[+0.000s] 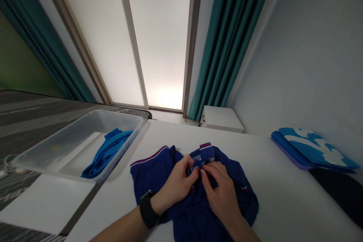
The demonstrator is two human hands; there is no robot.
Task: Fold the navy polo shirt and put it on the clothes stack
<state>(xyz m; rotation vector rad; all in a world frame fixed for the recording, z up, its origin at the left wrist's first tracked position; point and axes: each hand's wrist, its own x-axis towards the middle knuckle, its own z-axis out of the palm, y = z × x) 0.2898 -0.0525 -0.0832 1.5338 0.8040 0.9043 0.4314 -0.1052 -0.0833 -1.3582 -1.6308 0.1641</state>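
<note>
A dark blue polo shirt (pixel 153 174) with red and white striped trim lies crumpled on the white table in front of me. My left hand (pixel 181 177), with a black watch (pixel 148 208) on its wrist, pinches the shirt near its collar (pixel 206 151). Close beside it, my right hand (pixel 219 189) also pinches the fabric at the collar opening, fingertips almost meeting the left ones. Whatever small part sits between the fingertips is too hidden to make out. The shirt's lower part runs out of view between my forearms.
On the left stands a translucent plastic bin (pixel 65 136) with a bright blue garment (pixel 109 153) inside. At the right lies a stack of folded blue clothes (pixel 314 147), beside a black cloth (pixel 337 193). Beyond the white table (pixel 170 132) is a small white cabinet (pixel 221 117).
</note>
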